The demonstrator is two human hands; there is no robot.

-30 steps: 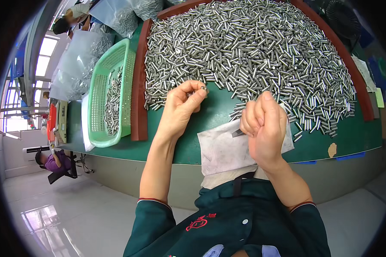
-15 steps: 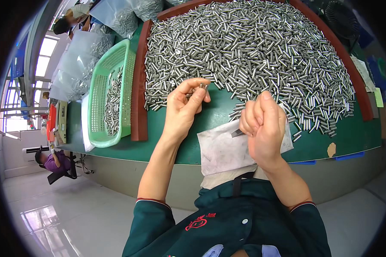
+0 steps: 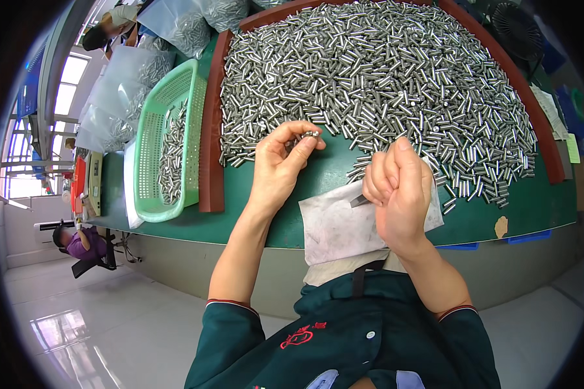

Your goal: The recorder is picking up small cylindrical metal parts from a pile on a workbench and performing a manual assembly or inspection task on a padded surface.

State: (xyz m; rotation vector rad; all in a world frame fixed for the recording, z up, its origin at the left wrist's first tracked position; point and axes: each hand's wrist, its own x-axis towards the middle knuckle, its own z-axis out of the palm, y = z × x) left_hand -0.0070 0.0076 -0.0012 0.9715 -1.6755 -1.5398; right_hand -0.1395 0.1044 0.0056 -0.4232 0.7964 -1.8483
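Observation:
A wide heap of small shiny metal pins covers most of the green tabletop. At the heap's near edge my left hand is closed on several of these pins, with ends showing between thumb and fingertips. To its right my right hand is closed in a fist, thumb up. From the fist's left side sticks out a short grey metal tip; the rest of that tool is hidden. Under the fist, a smudged white cloth lies over the table's near edge.
A green plastic basket with pins inside stands left of the dark red border strip. Behind it are clear bags of pins. A black fan is at the far right. Two people are visible at the left.
The pins in my left hand have tilted, so their ends now show at the fingertips. Its fingers have shifted slightly. My right hand stays where it was.

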